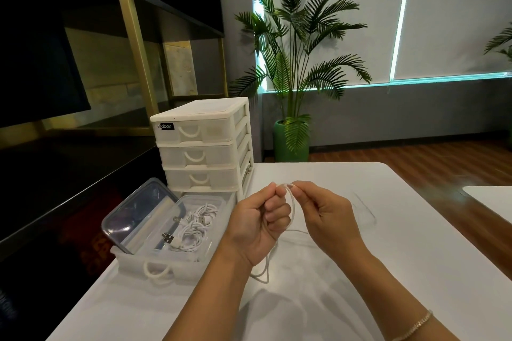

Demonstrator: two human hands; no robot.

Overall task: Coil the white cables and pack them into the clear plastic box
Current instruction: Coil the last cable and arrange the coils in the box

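Observation:
My left hand [256, 225] and my right hand [327, 216] are raised over the white table [388, 257], both pinching one white cable [291, 210] near its top. The cable loops between the hands and trails down to the tabletop below my left wrist. To the left, the clear plastic box [219, 203] sits inside a pulled-out white drawer [155, 267]. Several coiled white cables [194, 230] with USB plugs lie in the box. Its clear lid [138, 210] leans open against the box's left side.
A white drawer unit [202, 147] stands at the table's back left, right behind the box. A potted palm [293, 141] stands on the floor beyond the table. A dark counter runs along the left. Another white surface edge [490, 199] shows at the right.

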